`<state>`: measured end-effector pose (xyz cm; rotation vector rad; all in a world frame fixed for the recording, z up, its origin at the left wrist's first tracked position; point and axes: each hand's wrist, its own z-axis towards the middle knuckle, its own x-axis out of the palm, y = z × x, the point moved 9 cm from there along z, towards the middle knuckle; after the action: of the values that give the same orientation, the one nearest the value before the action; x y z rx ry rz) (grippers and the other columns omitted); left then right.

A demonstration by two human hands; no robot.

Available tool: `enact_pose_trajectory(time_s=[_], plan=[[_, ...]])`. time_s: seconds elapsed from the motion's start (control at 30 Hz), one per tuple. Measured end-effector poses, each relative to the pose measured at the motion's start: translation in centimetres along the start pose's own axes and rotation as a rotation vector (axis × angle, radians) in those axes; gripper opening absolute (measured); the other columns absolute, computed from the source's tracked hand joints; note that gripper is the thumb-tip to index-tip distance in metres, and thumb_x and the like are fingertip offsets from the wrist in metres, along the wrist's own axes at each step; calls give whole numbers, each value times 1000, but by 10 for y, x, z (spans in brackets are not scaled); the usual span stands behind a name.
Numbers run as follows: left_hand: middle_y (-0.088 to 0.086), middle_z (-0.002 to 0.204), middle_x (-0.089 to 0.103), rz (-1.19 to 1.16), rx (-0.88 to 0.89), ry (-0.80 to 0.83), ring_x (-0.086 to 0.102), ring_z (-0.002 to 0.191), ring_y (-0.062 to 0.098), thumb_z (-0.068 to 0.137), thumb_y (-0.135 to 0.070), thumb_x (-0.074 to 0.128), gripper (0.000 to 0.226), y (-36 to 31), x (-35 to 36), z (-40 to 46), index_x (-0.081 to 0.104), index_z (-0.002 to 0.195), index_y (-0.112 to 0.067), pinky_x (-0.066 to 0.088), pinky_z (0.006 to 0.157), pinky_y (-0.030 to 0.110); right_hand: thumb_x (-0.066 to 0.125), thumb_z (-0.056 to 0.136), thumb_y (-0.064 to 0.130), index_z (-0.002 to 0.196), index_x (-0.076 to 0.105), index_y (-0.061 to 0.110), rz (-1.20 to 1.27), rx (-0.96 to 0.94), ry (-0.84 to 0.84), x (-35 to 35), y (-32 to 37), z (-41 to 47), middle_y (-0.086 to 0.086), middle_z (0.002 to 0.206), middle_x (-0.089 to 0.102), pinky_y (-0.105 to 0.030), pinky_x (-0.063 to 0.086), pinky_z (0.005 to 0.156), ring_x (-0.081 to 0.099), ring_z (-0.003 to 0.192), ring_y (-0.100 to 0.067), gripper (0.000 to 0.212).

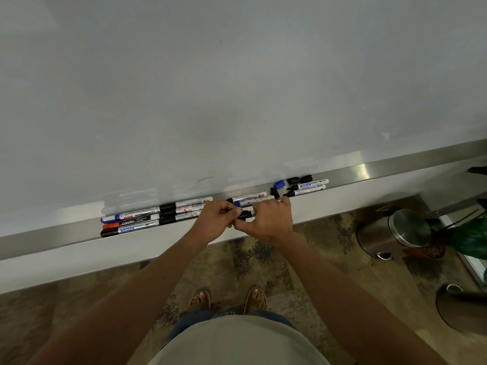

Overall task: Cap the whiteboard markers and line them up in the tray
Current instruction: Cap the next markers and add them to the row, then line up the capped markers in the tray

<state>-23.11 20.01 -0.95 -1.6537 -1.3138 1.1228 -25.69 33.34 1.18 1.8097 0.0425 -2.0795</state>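
Observation:
A metal tray (66, 237) runs along the foot of the whiteboard (210, 88). At its left lie three capped markers, blue (129, 215), red (130, 222) and black (129, 229), with more black-capped markers (184, 206) beside them. My left hand (214, 222) and my right hand (268, 219) meet over the tray, both gripping one black marker (246, 214); my left fingers pinch its black cap end. Behind my hands lies another marker (247, 198). To the right lie two uncapped markers (308, 188), a loose blue cap (279, 184) and loose black caps (299, 179).
A steel pedal bin (395, 233) stands on the patterned floor at the right, beside a green plant (471, 238). A dark round object (461, 309) sits at the lower right. My sandalled feet (228, 300) are below the tray.

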Motion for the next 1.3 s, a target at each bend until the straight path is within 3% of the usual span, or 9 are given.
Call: enact_pose_trajectory(time_s=[0.1, 0.23, 0.37, 0.5, 0.63, 0.8, 0.93, 1.17, 1.3], plan=[[6, 71, 70, 10, 12, -28, 64, 66, 17, 89, -13, 63, 15, 4, 2, 0, 71, 76, -15, 52, 63, 20, 31, 62, 92, 49, 45, 25, -11, 19, 39, 7, -2, 0, 4, 49, 60, -41, 40, 80, 58, 53, -16, 70], [8, 78, 73, 26, 26, -64, 67, 72, 21, 89, -18, 64, 15, 9, -2, 3, 72, 77, -23, 54, 71, 33, 31, 67, 88, 62, 58, 21, -30, 25, 86, 15, -3, -3, 2, 63, 67, -41, 39, 83, 62, 63, -18, 72], [-8, 79, 71, 109, 91, -146, 62, 69, 0, 90, -22, 62, 13, 7, -11, 6, 70, 82, -30, 51, 70, 25, 30, 83, 77, 86, 60, 15, -69, -47, 68, 11, 4, 0, -4, 79, 68, -41, 41, 77, 62, 73, -24, 68], [-5, 95, 68, 309, 245, -364, 62, 89, 9, 89, -18, 63, 12, -5, -32, -1, 70, 98, -18, 45, 78, 19, 50, 96, 26, 110, 58, 17, -17, -184, 102, 15, 10, 10, -8, 92, 60, -43, 38, 78, 55, 85, -31, 19], [14, 121, 62, 701, 365, -522, 56, 113, 32, 89, -24, 63, 33, -6, -43, -14, 64, 116, -6, 43, 98, 47, 56, 65, -17, 119, 60, 15, 73, -192, 105, 15, 12, 22, -13, 96, 59, -43, 40, 81, 54, 94, -33, 63], [9, 151, 34, 1034, 264, -299, 21, 144, 24, 95, -43, 47, 57, 36, -32, -8, 38, 143, -13, 14, 117, 47, 57, 66, -19, 117, 64, 12, 46, -167, 109, 22, 13, 29, -16, 98, 59, -46, 42, 86, 54, 100, -37, 61], [6, 159, 12, 1182, 256, -190, -4, 146, 22, 95, -46, 43, 70, 57, -29, -8, 14, 150, -15, 1, 118, 46, 64, 70, -15, 117, 64, 12, 35, -174, 90, 27, 14, 28, -18, 105, 59, -48, 44, 91, 53, 105, -37, 54], [5, 159, -4, 1278, 226, -132, -14, 145, 23, 95, -52, 36, 76, 66, -28, -8, -6, 148, -17, -5, 118, 47, 67, 58, -22, 116, 62, -2, 121, -189, 43, 27, 16, 25, -22, 113, 62, -47, 47, 96, 57, 109, -40, 62], [6, 159, -1, 1279, 225, -127, -10, 146, 24, 95, -53, 36, 76, 66, -28, -8, -2, 149, -15, -2, 118, 48, 64, 59, -19, 113, 64, 0, 132, -12, -76, 13, -13, 19, -17, 105, 66, -43, 48, 91, 61, 100, -34, 57]])
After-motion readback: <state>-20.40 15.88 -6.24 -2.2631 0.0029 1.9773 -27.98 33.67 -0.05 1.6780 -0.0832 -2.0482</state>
